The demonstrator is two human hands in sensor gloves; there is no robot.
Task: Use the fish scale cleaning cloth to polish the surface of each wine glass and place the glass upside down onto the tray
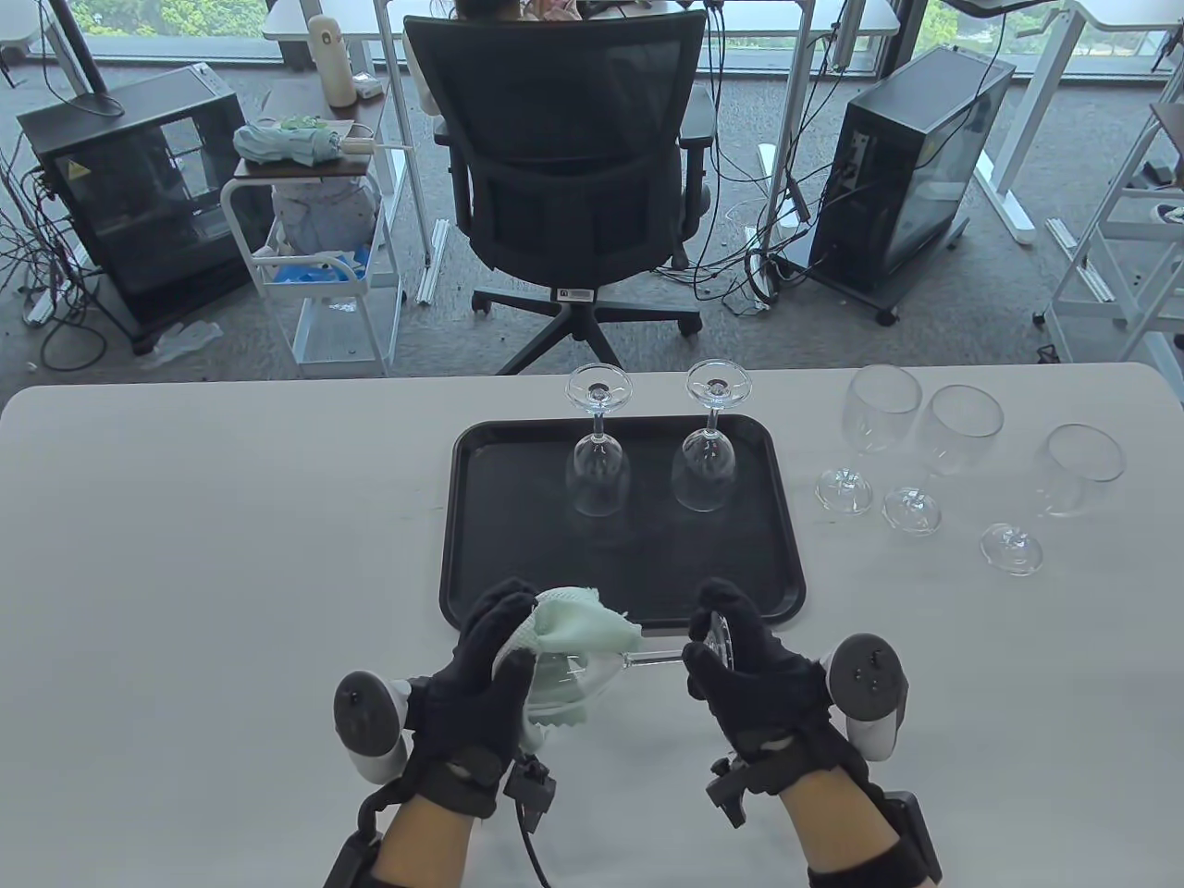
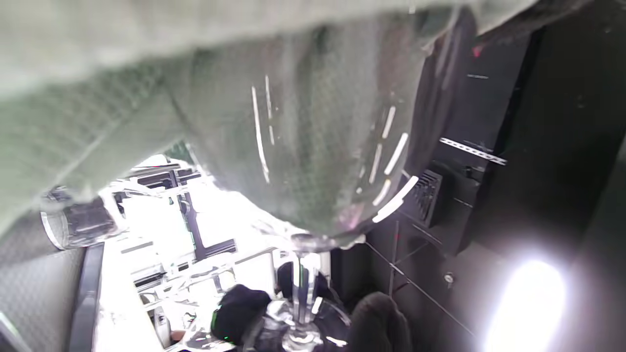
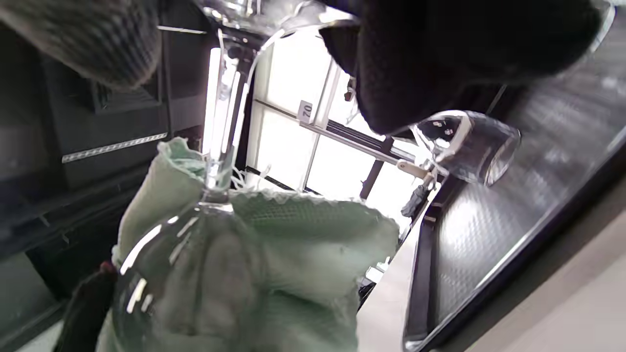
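Gloved hands are seen nearest the camera, at the near edge of the table [image 1: 185,518], with a wine glass [image 1: 592,668] held sideways between them just in front of the black tray [image 1: 481,518]. The left hand [image 1: 486,661] is curled round the bowl, with the pale green cleaning cloth [image 1: 578,629] wrapped between palm and glass; in the left wrist view the cloth [image 2: 98,98] is seen pressed against the curved bowl [image 2: 313,146]. The foot of the glass is pinched by the fingers and thumb of the right hand [image 1: 740,666], and the thin stem [image 1: 652,658] is left bare between the two hands. In the right wrist view the stem [image 3: 220,122] is seen running down into the cloth-covered bowl [image 3: 195,274].

Two polished glasses [image 1: 599,444] are already set upside down at the far side of the tray, rims on its textured floor. Three upright glasses [image 1: 953,453] are waiting on the table to the right of the tray, well apart from the hands.

The glass is judged light, stiff and brittle, and its smooth surface is likely slippery under the cloth. The stem is probably the weakest part, so twisting force between bowl and foot should be kept gentle. The bowl is best cradled broadly through the cloth, and the foot or lower stem taken for turning it over; the rim should be lowered flat, clear of the glasses already standing there.
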